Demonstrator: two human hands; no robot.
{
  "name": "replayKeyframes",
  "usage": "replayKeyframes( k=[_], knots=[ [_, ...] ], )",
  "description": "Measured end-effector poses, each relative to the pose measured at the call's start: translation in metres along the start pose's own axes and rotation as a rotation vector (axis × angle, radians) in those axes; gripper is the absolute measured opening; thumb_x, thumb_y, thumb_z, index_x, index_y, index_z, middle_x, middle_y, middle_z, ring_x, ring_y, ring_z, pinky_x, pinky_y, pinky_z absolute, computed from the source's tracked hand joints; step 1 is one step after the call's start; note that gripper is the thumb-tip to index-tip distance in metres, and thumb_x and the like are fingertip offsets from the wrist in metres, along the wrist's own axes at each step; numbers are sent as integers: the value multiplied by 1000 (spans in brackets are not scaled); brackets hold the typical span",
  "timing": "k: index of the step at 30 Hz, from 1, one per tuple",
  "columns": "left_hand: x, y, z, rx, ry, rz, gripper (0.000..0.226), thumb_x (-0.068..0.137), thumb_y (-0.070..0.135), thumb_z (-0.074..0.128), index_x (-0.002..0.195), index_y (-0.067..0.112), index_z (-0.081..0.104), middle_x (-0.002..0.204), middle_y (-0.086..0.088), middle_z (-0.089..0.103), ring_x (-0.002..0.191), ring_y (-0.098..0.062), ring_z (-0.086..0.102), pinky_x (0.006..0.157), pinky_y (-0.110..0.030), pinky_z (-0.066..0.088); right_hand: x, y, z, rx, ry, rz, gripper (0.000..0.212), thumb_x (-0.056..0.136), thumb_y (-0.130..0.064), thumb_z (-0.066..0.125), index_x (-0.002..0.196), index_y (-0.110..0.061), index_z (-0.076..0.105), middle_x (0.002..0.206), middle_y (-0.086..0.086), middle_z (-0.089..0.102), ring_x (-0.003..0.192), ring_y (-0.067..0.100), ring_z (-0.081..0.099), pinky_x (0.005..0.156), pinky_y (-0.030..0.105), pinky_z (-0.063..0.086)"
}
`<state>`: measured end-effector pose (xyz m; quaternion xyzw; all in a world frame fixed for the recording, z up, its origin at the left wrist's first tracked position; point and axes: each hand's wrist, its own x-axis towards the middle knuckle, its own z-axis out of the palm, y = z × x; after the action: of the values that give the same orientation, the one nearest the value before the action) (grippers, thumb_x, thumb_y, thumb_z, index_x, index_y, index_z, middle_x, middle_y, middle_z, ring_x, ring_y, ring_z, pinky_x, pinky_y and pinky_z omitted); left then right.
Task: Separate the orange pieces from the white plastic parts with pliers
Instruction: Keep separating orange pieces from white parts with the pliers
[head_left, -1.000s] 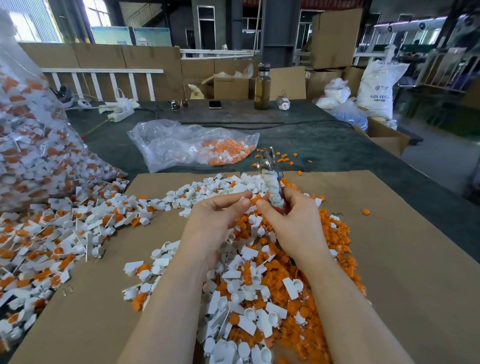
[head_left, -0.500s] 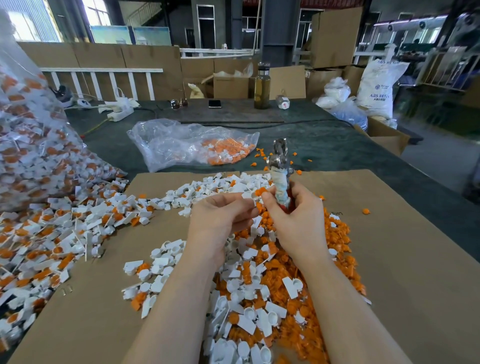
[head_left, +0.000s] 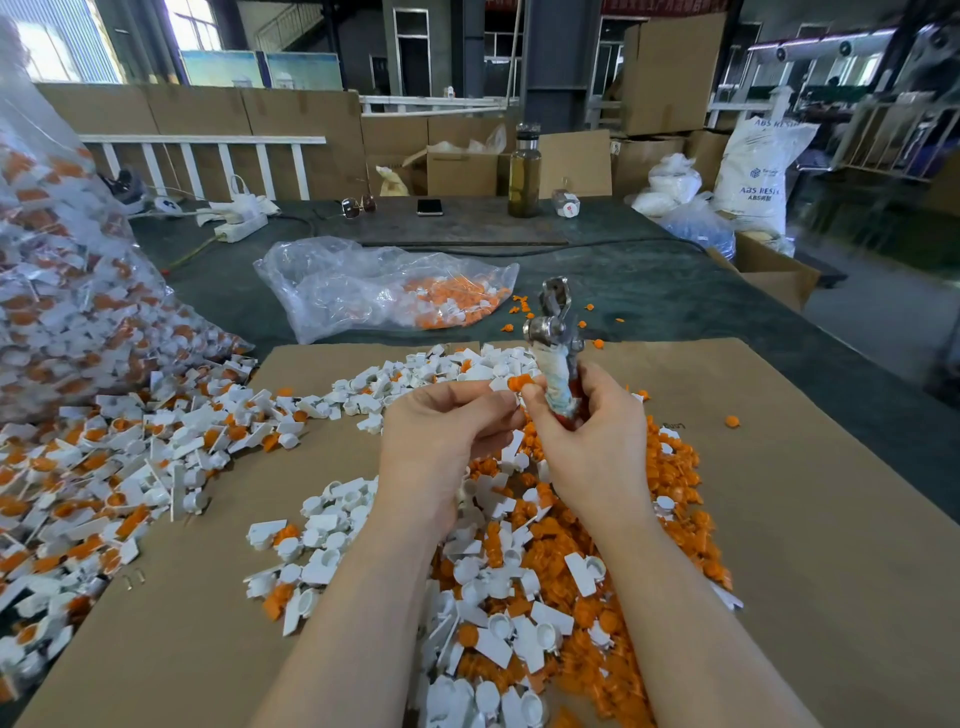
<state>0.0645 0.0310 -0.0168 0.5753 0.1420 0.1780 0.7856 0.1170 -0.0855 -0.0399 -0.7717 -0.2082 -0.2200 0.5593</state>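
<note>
Pliers (head_left: 557, 332) raised higher than before; right hand (head_left: 592, 441) grips them; left hand (head_left: 447, 436) pinches one orange piece (head_left: 519, 383); two bags.

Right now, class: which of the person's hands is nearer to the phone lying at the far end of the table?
Left. The left hand sits almost straight below the phone in the head view; the right hand, gripping the pliers, lies further to the side.
</note>
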Motion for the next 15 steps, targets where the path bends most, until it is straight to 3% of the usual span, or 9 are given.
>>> replayKeyframes(
  k=[6, 10, 15],
  knots=[
    [1, -2, 1, 147, 30, 118, 9, 81, 3, 78, 77, 11, 76, 72, -11, 75, 70, -24, 75, 62, -24, 59, 0, -1, 0, -52, 19, -31, 12, 87, -27, 70, 86, -20, 60, 68, -14, 56, 67, 6, 55, 53, 11, 39],
    [0, -3, 2, 150, 30, 140, 11, 81, 3, 78, 76, 12, 76, 72, -11, 75, 71, -26, 75, 63, -24, 59, 0, 0, 0, -31, 14, -27, 12, 87, -27, 70, 88, -18, 62, 72, -11, 59, 68, 9, 57, 54, 17, 44],
    [1, -2, 1, 156, 31, 142, 11, 81, 3, 78, 75, 12, 76, 70, -11, 75, 73, -29, 75, 66, -29, 61, -1, -1, 0, -57, 29, -67, 12, 87, -24, 70, 84, -18, 60, 67, -13, 55, 63, 8, 52, 52, 13, 38]
  ],
)
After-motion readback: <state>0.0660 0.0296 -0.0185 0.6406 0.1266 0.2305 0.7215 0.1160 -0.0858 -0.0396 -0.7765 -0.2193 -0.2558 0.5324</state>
